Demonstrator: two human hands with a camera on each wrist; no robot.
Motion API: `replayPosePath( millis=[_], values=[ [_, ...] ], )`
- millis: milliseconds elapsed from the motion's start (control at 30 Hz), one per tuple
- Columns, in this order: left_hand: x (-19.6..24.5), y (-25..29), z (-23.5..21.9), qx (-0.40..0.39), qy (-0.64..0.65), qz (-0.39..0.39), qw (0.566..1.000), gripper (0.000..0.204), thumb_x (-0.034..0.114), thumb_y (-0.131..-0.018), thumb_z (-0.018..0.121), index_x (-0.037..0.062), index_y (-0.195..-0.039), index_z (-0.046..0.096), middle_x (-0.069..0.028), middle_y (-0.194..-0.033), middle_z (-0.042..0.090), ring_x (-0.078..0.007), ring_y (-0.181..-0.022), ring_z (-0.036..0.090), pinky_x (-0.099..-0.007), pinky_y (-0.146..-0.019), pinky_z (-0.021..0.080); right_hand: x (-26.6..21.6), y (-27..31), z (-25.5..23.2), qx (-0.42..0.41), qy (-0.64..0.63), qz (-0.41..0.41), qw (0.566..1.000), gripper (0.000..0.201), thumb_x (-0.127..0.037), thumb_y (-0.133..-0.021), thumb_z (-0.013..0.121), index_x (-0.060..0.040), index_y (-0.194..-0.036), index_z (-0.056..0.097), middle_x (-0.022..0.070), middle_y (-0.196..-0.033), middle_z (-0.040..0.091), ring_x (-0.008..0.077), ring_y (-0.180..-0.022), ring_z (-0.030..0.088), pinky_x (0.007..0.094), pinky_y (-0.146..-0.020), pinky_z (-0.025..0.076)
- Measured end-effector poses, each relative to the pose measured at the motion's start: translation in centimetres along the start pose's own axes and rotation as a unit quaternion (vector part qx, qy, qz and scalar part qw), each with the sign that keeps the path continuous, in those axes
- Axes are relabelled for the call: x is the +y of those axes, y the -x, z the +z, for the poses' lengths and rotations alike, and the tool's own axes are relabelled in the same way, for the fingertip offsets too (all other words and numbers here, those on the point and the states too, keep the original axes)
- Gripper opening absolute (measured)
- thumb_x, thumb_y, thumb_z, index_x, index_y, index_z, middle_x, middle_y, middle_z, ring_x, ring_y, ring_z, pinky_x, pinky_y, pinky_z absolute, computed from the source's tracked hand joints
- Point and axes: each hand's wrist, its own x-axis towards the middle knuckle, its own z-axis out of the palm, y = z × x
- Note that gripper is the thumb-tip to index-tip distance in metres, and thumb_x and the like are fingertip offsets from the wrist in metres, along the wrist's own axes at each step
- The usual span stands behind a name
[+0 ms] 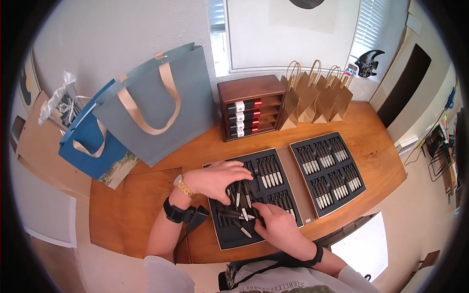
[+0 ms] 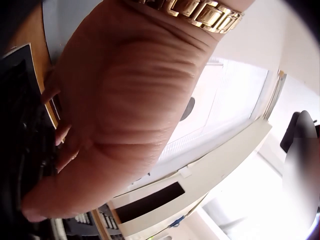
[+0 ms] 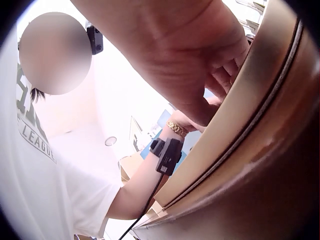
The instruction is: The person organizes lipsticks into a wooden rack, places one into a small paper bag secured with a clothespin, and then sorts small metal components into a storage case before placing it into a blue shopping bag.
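Note:
A black compartmented tray (image 1: 233,239) lies on the table in the head view. Over its left half, slim dark pen-like pieces with pale ends (image 1: 245,214) lie in a loose, crossed heap. My left hand (image 1: 215,180), wearing a gold watch, arches above this heap with fingers reaching out and thumb apart, pieces showing between them. At the heap's right side, my right hand (image 1: 279,227) reaches into the tray with bent fingers; I cannot tell whether they pinch a piece. Neat rows of the same pieces (image 1: 270,173) fill compartments on the right.
A second tray (image 1: 320,211) with rows of pieces lies to the right. Behind stand a wooden cabinet (image 1: 251,88) with small boxes, several brown paper bags (image 1: 308,100), a large grey bag (image 1: 190,83) and a blue bag (image 1: 78,144). The table's front edge is close to my body.

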Motion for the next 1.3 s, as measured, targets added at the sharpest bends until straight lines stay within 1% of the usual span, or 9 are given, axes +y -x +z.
replayPosePath(
  millis=[233, 333, 533, 600, 733, 833, 933, 1133, 1300],
  values=[
    [0.7, 0.7, -0.2, -0.009, -0.046, -0.016, 0.999, 0.08, 0.003, -0.062, 0.074, 0.0128, -0.138, 0.053, -0.0074, -0.141, 0.051, -0.0301, -0.139, 0.038, -0.0459, -0.115, 0.033, 1.0, -0.7, -2.9, -0.029, -0.165, 0.114, 0.979, 0.039, -0.008, -0.081, 0.066, -0.0005, -0.119, 0.063, 0.0113, -0.085, 0.064, 0.0262, -0.075, 0.065, 0.0376, -0.067, 0.053],
    [-0.2, 0.9, 0.3, -0.006, -0.02, 0.01, 1.0, 0.074, 0.0, -0.063, 0.072, 0.0118, -0.135, 0.055, -0.0075, -0.14, 0.052, -0.0302, -0.136, 0.04, -0.0448, -0.113, 0.035, 2.0, -2.4, -4.1, -0.025, -0.156, 0.073, 0.985, 0.039, -0.004, -0.081, 0.068, 0.0005, -0.119, 0.065, 0.0115, -0.084, 0.064, 0.0232, -0.07, 0.065, 0.0344, -0.066, 0.053],
    [-0.8, 2.5, 0.0, 0.095, 0.045, 0.042, 0.994, 0.068, 0.001, -0.066, 0.074, 0.0091, -0.131, 0.057, -0.0101, -0.136, 0.054, -0.0312, -0.133, 0.043, -0.0418, -0.112, 0.037, 3.1, -8.0, -3.3, -0.066, -0.107, 0.044, 0.991, 0.035, -0.009, -0.085, 0.064, 0.0021, -0.118, 0.063, 0.016, -0.093, 0.065, 0.0319, -0.084, 0.066, 0.0395, -0.076, 0.053],
    [-0.8, 3.4, -0.4, 0.104, 0.03, -0.078, 0.991, 0.064, 0.004, -0.068, 0.076, 0.0078, -0.129, 0.058, -0.0113, -0.131, 0.056, -0.0314, -0.13, 0.045, -0.0405, -0.111, 0.038, 3.4, -8.8, -1.6, -0.094, -0.099, 0.034, 0.99, 0.035, -0.012, -0.087, 0.064, 0.0023, -0.119, 0.063, 0.0173, -0.095, 0.065, 0.0336, -0.088, 0.066, 0.041, -0.079, 0.053],
    [-0.2, 4.8, -0.4, 0.112, 0.006, -0.213, 0.971, 0.055, 0.008, -0.068, 0.079, 0.0031, -0.12, 0.059, -0.0118, -0.112, 0.059, -0.0294, -0.1, 0.06, -0.0381, -0.089, 0.051, 2.4, -9.8, 0.2, -0.189, -0.01, 0.04, 0.981, 0.051, -0.037, -0.092, 0.064, 0.0039, -0.121, 0.06, 0.0216, -0.108, 0.062, 0.0372, -0.107, 0.061, 0.0443, -0.094, 0.05],
    [-1.6, 5.2, 0.9, 0.118, -0.005, -0.18, 0.976, 0.046, 0.009, -0.068, 0.079, 0.0011, -0.109, 0.061, -0.012, -0.099, 0.061, -0.0294, -0.087, 0.063, -0.0383, -0.079, 0.053, 1.3, -9.8, 0.7, -0.133, 0.115, -0.016, 0.984, 0.068, -0.056, -0.086, 0.067, 0.0063, -0.112, 0.062, 0.0196, -0.105, 0.061, 0.0342, -0.106, 0.059, 0.0413, -0.089, 0.053],
    [-1.3, 4.9, 1.2, 0.093, -0.009, -0.202, 0.975, 0.035, 0.012, -0.069, 0.078, -0.0005, -0.098, 0.063, -0.0127, -0.089, 0.063, -0.03, -0.086, 0.063, -0.0385, -0.077, 0.053, 0.1, -9.9, 0.6, -0.131, 0.148, 0.0, 0.98, 0.079, -0.063, -0.085, 0.064, 0.006, -0.122, 0.058, 0.0203, -0.109, 0.059, 0.0344, -0.112, 0.057, 0.0428, -0.093, 0.051],
    [-0.3, 3.5, 1.4, 0.034, -0.075, -0.243, 0.966, 0.019, 0.015, -0.071, 0.074, 0.0021, -0.084, 0.069, -0.0122, -0.087, 0.065, -0.0304, -0.084, 0.065, -0.0389, -0.074, 0.053, -0.4, -10.5, 1.7, -0.152, 0.17, 0.025, 0.973, 0.092, -0.072, -0.082, 0.061, 0.0079, -0.128, 0.053, 0.0216, -0.109, 0.058, 0.035, -0.106, 0.061, 0.0429, -0.085, 0.055],
    [-1.4, 3.8, 1.8, 0.085, -0.018, -0.197, 0.977, 0.013, 0.009, -0.074, 0.07, 0.0043, -0.085, 0.074, -0.0132, -0.084, 0.066, -0.0293, -0.079, 0.066, -0.0385, -0.07, 0.054, -1.6, -11.1, 3.0, -0.174, 0.167, 0.025, 0.97, 0.103, -0.073, -0.079, 0.064, 0.0089, -0.138, 0.042, 0.0225, -0.114, 0.058, 0.0343, -0.109, 0.061, 0.0418, -0.085, 0.056]
  ],
)
